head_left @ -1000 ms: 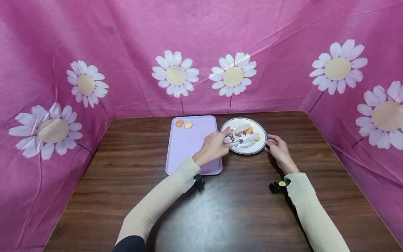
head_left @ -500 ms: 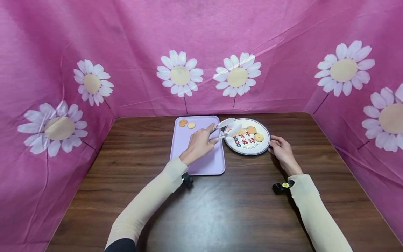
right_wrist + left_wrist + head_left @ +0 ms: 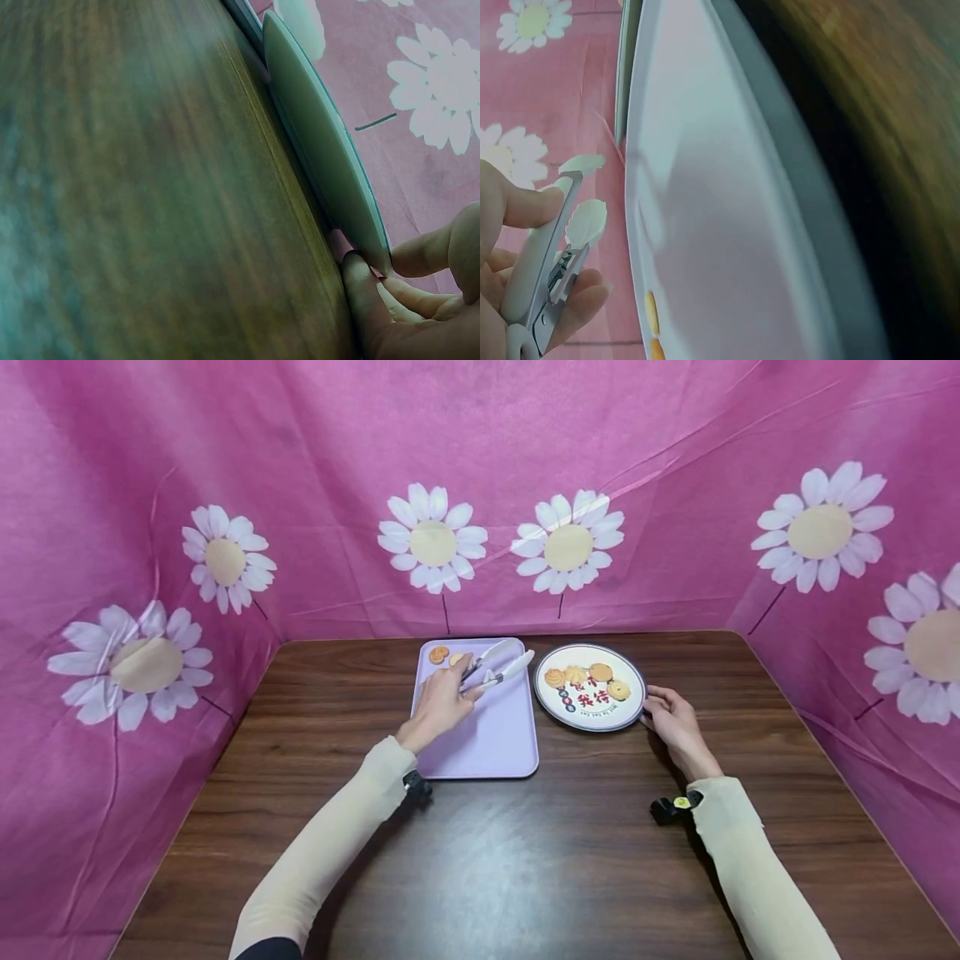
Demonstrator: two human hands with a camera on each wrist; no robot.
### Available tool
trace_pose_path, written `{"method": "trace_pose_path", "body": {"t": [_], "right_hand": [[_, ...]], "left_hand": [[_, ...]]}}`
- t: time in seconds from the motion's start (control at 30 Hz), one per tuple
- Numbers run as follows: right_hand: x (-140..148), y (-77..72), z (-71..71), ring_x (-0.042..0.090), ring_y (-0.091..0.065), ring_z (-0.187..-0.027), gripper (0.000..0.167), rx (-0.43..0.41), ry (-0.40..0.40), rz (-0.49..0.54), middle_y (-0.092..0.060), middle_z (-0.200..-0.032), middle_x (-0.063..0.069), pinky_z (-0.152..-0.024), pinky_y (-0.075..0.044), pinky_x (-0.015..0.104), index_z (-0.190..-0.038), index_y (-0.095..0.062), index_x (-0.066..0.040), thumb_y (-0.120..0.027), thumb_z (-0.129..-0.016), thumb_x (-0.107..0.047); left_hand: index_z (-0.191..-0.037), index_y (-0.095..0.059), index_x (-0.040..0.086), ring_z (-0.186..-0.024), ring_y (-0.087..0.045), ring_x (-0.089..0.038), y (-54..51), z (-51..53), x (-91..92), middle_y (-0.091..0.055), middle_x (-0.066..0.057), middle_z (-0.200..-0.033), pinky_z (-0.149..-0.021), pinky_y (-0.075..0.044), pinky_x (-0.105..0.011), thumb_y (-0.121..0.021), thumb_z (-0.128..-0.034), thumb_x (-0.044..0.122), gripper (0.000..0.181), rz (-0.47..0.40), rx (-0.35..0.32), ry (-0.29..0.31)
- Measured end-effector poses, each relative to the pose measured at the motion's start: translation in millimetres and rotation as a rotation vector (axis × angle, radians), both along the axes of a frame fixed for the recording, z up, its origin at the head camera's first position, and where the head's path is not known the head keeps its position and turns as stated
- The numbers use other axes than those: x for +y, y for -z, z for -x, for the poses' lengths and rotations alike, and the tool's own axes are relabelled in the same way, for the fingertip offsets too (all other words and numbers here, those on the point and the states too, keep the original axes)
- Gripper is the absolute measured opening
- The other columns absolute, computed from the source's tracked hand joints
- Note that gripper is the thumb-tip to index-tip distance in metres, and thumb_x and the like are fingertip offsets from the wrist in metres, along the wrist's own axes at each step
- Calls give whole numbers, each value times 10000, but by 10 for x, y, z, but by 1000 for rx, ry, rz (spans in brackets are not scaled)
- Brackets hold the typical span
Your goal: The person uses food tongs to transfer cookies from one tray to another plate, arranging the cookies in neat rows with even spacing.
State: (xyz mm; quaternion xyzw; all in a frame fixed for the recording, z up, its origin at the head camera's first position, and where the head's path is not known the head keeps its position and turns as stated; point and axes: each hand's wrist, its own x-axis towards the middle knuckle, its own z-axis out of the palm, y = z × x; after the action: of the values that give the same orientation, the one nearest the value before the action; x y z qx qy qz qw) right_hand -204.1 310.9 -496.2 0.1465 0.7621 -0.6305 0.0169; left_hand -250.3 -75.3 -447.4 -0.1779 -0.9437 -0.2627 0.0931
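Note:
My left hand [image 3: 441,702] grips white-tipped tongs [image 3: 495,668] over the lilac tray [image 3: 487,743]; the tong tips stand apart with nothing between them. In the left wrist view thumb and fingers hold the tongs [image 3: 540,262] beside the tray [image 3: 720,225]. Two cookies lie at the tray's far left, a brown one [image 3: 438,654] and a pale one [image 3: 455,657], partly behind the hand. My right hand [image 3: 675,727] pinches the right rim of the round white plate [image 3: 592,718], which bears several cookies [image 3: 600,672]. The right wrist view shows thumb and fingers at the plate's edge [image 3: 330,150].
The tray and plate stand side by side near the far edge of the brown wooden table [image 3: 480,860]. Behind and at both sides hangs a pink cloth [image 3: 322,485] with white daisies.
My left hand and the tongs have moved left from above the plate to above the tray. The plate's cookies have come into full view. My right hand stays at the rim.

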Motion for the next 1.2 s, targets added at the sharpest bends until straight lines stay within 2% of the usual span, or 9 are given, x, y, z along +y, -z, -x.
{"method": "trace_pose_path", "body": {"t": [0.17,0.33,0.4,0.53,0.63,0.7,0.97,1.2], "right_hand": [[-1,8,-1,-137,-555,-918,539,-1,3,10,-575,-1070,-161,-815,-519,68,-1590,-320,49,-436,-1097,-134],[-10,5,3,-140,-550,-935,542,-3,-1,5,-575,-1189,-68,-829,-519,68,-1594,-318,44,-437,-1100,-145],[-12,8,6,-139,-549,-938,543,-4,-3,3,-572,-1222,-38,-831,-519,69,-1594,-318,44,-438,-1100,-146],[-15,11,6,-138,-551,-940,543,-8,-4,1,-575,-1247,-12,-832,-520,69,-1595,-318,45,-437,-1100,-142],[-13,15,6,-138,-548,-947,541,-13,0,-1,-573,-1283,11,-833,-519,66,-1595,-319,40,-436,-1100,-145],[-14,16,4,-139,-547,-949,543,-16,1,-2,-572,-1298,19,-836,-520,67,-1597,-318,38,-436,-1100,-147],[-10,21,14,-136,-555,-924,544,-2,3,10,-583,-1103,-138,-821,-524,72,-1591,-324,47,-445,-1098,-149],[14,22,18,-136,-555,-920,545,-2,-2,-5,-589,-1099,-144,-819,-525,76,-1593,-324,45,-441,-1100,-156]], "left_hand": [[-1500,-537,91,-912,-697,-375,26,28,-144,-749,-212,-1116,-817,-569,-554,-798,-891,324,702,-8,-17,-41],[-1481,-541,71,-954,-722,-430,79,55,-272,-734,-254,-1173,-840,-579,-554,-850,-837,367,774,-31,-30,-85],[-1474,-547,75,-963,-720,-443,98,57,-316,-727,-267,-1180,-849,-577,-554,-872,-814,371,793,-59,-34,-89],[-1491,-534,73,-1084,-686,-425,126,48,-387,-672,-250,-1295,-946,-560,-542,-896,-787,370,845,-92,-52,-79],[-1500,-520,51,-1142,-655,-415,145,40,-431,-622,-235,-1336,-995,-543,-541,-898,-784,380,874,-80,-70,-83],[-1499,-515,34,-1121,-655,-418,157,37,-460,-615,-233,-1314,-981,-546,-543,-893,-789,390,880,-67,-77,-94],[-1501,-499,9,-1100,-659,-431,173,27,-608,-621,-233,-1305,-958,-548,-544,-877,-804,384,877,-53,-49,-130],[-1472,-521,-10,-1058,-665,-411,146,-17,-695,-640,-218,-1247,-932,-551,-529,-852,-838,365,808,-48,-27,-130]]}}
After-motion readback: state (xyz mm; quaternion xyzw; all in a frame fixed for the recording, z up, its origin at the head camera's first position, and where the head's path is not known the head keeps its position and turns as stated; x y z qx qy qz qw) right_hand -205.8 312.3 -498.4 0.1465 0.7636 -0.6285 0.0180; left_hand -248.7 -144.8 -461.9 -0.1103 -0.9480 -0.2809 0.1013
